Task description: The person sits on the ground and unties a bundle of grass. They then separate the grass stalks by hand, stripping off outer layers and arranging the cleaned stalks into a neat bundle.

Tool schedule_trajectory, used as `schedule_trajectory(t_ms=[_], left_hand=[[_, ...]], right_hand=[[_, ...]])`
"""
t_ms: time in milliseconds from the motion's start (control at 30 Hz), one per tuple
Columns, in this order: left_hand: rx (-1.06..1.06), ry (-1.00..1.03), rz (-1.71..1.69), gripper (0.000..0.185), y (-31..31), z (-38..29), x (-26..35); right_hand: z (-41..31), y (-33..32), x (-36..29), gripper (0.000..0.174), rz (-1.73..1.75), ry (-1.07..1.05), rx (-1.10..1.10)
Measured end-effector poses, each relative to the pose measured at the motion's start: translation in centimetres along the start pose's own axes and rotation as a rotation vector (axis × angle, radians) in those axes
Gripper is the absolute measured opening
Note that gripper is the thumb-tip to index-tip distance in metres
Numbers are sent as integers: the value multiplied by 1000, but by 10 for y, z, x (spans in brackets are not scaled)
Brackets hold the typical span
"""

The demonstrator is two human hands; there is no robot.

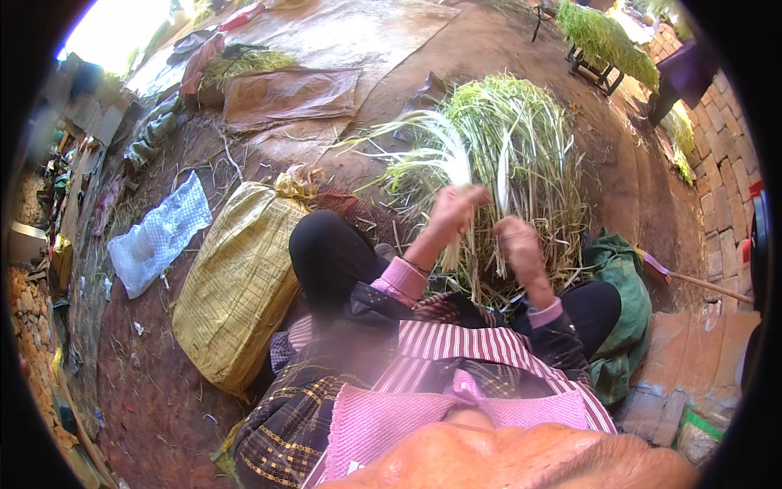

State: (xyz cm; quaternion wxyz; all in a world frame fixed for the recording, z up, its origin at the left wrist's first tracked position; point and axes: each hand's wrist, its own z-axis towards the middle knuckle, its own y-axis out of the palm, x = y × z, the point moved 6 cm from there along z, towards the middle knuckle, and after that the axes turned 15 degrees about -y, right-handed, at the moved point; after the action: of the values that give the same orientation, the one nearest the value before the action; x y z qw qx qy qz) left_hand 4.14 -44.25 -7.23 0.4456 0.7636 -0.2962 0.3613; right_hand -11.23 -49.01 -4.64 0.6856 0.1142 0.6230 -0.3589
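Observation:
My left hand is closed around a bunch of pale plant stalks. Its thin, whitish-green tips fan out up and to the left, and the lower ends hang below my fist. Close by on the right, my right hand is curled and slightly blurred. Its fingertips are beside a thick white stem, but I cannot tell whether they grip it. Under and beyond both hands lies a large heap of long green stalks, drier and browner towards my lap.
A tied yellow woven sack lies by my left knee, with bubble wrap beyond it. Green sacking and flattened cardboard are on my right. Further off, cut greenery lies on a low stand near another person and a brick wall.

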Motion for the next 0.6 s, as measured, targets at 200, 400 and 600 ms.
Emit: schedule_trajectory(t_ms=[200,400,600], left_hand=[[38,146,17,26,-24,5,9],[-4,126,-486,26,-38,0,19],[60,203,-556,24,-51,0,27]], right_hand=[[27,24,62,31,-215,36,48],[42,21,116,31,-897,125,-122],[36,-4,106,29,-716,40,112]])
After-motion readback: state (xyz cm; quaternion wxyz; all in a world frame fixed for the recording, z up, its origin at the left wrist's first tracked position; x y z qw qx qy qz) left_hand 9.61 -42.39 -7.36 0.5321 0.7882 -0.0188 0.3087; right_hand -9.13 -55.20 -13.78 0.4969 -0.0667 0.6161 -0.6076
